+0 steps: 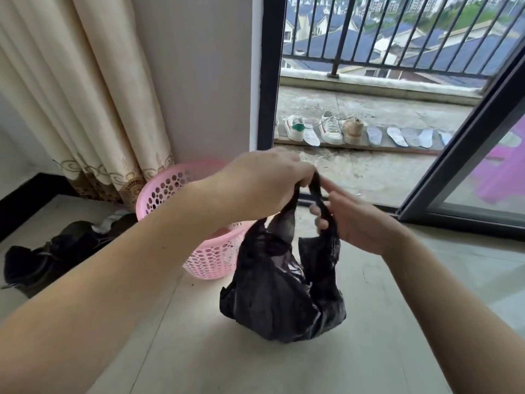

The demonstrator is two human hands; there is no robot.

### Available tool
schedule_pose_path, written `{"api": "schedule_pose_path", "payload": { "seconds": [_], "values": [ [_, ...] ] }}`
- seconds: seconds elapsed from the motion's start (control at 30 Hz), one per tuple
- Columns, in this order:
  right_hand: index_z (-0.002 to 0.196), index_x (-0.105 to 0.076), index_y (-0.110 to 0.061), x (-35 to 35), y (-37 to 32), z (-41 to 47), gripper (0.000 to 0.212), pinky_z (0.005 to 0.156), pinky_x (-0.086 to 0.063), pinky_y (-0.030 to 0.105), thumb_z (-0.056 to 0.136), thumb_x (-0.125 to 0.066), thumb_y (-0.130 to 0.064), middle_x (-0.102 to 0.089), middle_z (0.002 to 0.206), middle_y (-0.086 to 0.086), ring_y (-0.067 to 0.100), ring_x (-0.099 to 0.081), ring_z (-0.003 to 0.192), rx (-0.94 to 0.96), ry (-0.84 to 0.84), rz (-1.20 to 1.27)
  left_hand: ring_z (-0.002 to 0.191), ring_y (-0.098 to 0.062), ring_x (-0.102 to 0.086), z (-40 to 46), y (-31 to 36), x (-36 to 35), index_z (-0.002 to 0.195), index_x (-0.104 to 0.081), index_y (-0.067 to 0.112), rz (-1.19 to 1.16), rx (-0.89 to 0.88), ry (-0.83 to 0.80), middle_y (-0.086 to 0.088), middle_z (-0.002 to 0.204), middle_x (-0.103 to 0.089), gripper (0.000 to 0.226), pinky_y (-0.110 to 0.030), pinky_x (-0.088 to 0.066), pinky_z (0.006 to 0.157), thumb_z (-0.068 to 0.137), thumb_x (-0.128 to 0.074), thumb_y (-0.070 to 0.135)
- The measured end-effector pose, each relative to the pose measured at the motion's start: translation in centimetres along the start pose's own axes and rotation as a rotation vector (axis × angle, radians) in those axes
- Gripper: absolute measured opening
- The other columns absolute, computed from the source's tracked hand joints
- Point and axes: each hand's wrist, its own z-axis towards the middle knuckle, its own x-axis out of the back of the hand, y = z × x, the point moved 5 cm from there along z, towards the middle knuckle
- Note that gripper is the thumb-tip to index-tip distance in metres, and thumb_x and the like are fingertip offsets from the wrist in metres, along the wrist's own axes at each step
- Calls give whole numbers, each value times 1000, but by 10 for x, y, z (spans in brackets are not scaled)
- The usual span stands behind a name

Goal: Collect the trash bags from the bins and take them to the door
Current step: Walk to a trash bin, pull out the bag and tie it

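Note:
A full black trash bag [281,297] hangs in the middle of the view, just above the pale floor. My left hand [261,180] pinches one of its handles from above. My right hand [352,220] is closed on the other handle, fingers curled around the black plastic. The two handles meet between my hands. Behind the bag, to the left, stands a pink perforated plastic bin [170,191], partly hidden by my left forearm; I cannot see whether anything is inside it.
A cream curtain [85,89] hangs at the left by the wall. Dark shoes [54,260] lie on the floor at the left. A sliding glass door [466,155] stands open onto a balcony with sneakers [329,127], insoles and a railing.

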Motion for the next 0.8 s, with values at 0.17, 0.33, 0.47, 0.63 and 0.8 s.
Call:
{"api": "schedule_pose_path", "payload": {
  "seconds": [0.17, 0.33, 0.47, 0.63, 0.8],
  "values": [
    [77, -46, -17, -41, 6, 10, 21, 52, -23, 22, 93, -57, -25, -30, 61, -4, 9, -26, 53, -91, 47, -633, 96, -11, -58, 14, 19, -18, 109, -64, 15, -547, -65, 72, 3, 105, -63, 25, -24, -46, 86, 91, -51, 4],
    [75, -62, -24, -28, 13, 13, 40, 45, -13, 23, 101, -33, -32, -28, 48, -6, 8, -19, 42, -106, 336, -334, 114, -9, -57, 3, -8, -76, 135, -45, 24, -1204, 260, -29, 1, 124, -58, 46, -25, -46, 101, 92, -60, 21],
    [105, -66, -10, -20, 17, 14, 38, 46, -27, 23, 97, -30, -17, -49, 54, 3, 13, -37, 42, -114, 280, -157, 136, -2, -30, -18, -16, -127, 148, -17, 40, -1203, 358, -275, 20, 151, -27, 87, -30, -23, 114, 79, -70, 43],
    [106, -68, -11, -16, 17, 20, 39, 44, -26, 20, 98, -31, -19, -41, 53, 1, 12, -30, 44, -42, 342, -140, 122, -19, -56, -20, -23, -152, 143, -15, 50, -1453, 495, -184, -10, 145, -45, 101, -44, -40, 108, 68, -81, 38],
    [106, -60, -20, -1, 17, 18, 29, 45, -24, 22, 101, -32, -16, -46, 56, 1, 10, -36, 44, 46, 531, -16, 85, -12, -62, -20, -30, -144, 133, -48, 17, -1302, 550, -84, -5, 101, -64, 42, -22, -49, 82, 91, -58, 16]
  ]
}}
